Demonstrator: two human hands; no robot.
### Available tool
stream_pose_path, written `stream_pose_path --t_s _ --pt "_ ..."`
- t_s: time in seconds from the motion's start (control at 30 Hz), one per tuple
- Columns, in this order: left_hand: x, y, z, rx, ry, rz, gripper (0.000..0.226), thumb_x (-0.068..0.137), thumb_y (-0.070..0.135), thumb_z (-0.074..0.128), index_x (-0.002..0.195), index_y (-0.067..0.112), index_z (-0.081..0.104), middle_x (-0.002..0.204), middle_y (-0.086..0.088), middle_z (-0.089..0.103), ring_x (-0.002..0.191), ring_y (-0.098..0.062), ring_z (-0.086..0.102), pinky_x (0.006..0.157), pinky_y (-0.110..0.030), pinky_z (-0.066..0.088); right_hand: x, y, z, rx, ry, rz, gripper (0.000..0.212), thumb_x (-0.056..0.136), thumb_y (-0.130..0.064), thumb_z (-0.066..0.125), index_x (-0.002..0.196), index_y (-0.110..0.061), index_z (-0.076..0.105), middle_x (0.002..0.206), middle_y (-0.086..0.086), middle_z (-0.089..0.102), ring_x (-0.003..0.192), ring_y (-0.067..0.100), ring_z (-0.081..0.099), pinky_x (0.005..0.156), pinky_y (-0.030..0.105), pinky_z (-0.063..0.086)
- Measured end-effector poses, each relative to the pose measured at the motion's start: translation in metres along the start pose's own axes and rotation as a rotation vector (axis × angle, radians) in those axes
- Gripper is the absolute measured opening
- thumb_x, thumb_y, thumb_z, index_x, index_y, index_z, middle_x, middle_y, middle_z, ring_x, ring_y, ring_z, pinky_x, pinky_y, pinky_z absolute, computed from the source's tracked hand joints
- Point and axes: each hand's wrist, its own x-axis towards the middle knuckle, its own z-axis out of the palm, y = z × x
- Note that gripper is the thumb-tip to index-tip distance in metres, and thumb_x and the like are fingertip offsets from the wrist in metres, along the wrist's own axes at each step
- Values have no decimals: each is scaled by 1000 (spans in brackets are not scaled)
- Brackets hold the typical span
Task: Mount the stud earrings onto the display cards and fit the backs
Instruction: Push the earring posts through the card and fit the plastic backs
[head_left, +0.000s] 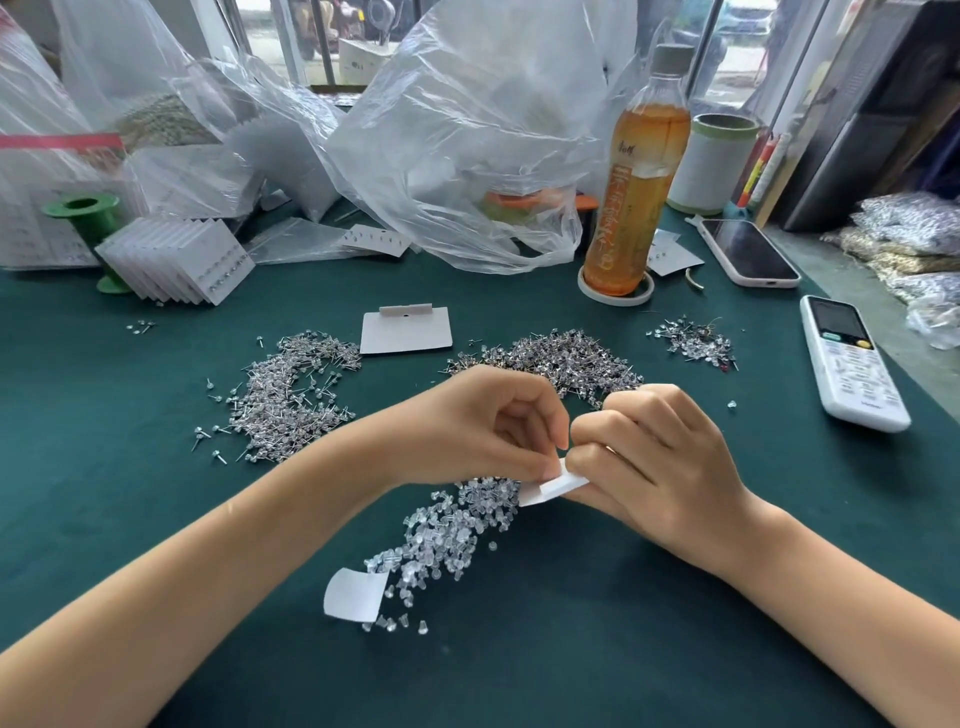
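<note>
My right hand (654, 457) grips a white display card (556, 487) at the middle of the green table; most of the card is hidden behind the fingers. My left hand (498, 426) pinches the card's near edge with thumb and forefinger. Just below the hands lies a heap of clear plastic earring backs (452, 525). Two heaps of silver stud earrings sit beyond the hands, one at the left (285, 395) and one at the right (566, 364). A blank card (405, 332) lies between them. Whether a stud or back is held in my fingertips cannot be seen.
A stack of filled cards (176, 260) leans at the back left by a green spool (83, 213). Plastic bags (457, 145), a tea bottle (634, 176), a phone (748, 252), a white remote (852, 364) and a small stud pile (696, 338) stand behind. A curled paper scrap (353, 595) lies near.
</note>
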Motion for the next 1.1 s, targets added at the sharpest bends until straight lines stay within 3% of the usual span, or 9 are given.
stream_pose_path --t_s 0.17,0.27,0.37,0.47,0.6,0.73,0.9,0.97,1.1 --pt "0 -3 1 -89 6 -20 19 80 -3 70 95 7 63 81 -5 65 71 -11 60 68 -19 50 1 1 0 17 30 2 20 93 -25 59 81 -13 48 76 3 69 82 21 47 73 31 40" --pt "0 -1 -6 -125 198 65 13 87 1 61 99 3 65 93 -8 68 83 -12 63 81 -23 51 3 4 1 79 63 153 26 98 -34 53 82 -15 47 79 3 67 84 21 47 75 31 38" --pt "-3 -2 -16 192 282 174 30 87 -15 49 104 3 66 98 1 68 91 -4 62 88 -18 48 2 4 1 103 81 312 32 93 -44 59 83 -16 46 83 3 64 83 21 46 75 32 36" --pt "-7 -5 -11 496 174 203 28 84 2 65 109 16 69 104 10 68 98 3 60 91 -15 44 4 4 1 170 94 466 35 85 -44 67 83 -15 48 82 8 64 82 22 47 75 31 34" --pt "-5 -7 -3 590 282 305 15 89 20 64 88 9 72 75 2 65 70 -8 56 71 -25 47 11 1 0 250 44 648 37 81 -43 68 84 -6 64 93 7 64 89 22 49 81 29 32" --pt "-6 -8 -10 365 381 178 27 90 22 61 77 0 69 68 -2 68 63 -7 56 67 -31 49 18 5 -6 497 27 1037 39 81 -48 66 116 -32 55 112 -12 59 101 7 51 88 18 37" --pt "-12 -8 -21 -17 279 93 18 85 28 61 83 15 73 77 4 74 68 -5 65 64 -16 48 29 14 -5 1125 -85 1401 23 70 -39 72 87 -23 70 80 -5 75 65 7 63 64 15 48" --pt "-17 -13 -26 54 303 36 17 85 32 63 94 20 71 89 8 74 78 -2 66 70 -16 49 33 12 2 1182 -126 1431 13 76 -27 71 86 -18 70 74 1 74 57 9 59 58 15 47" --pt "-36 -27 -43 597 544 60 79 71 56 67 139 31 35 136 20 42 119 6 41 98 -8 31 51 8 20 1218 -170 1469 3 84 -12 70 85 -14 69 67 2 71 49 7 51 49 13 41"
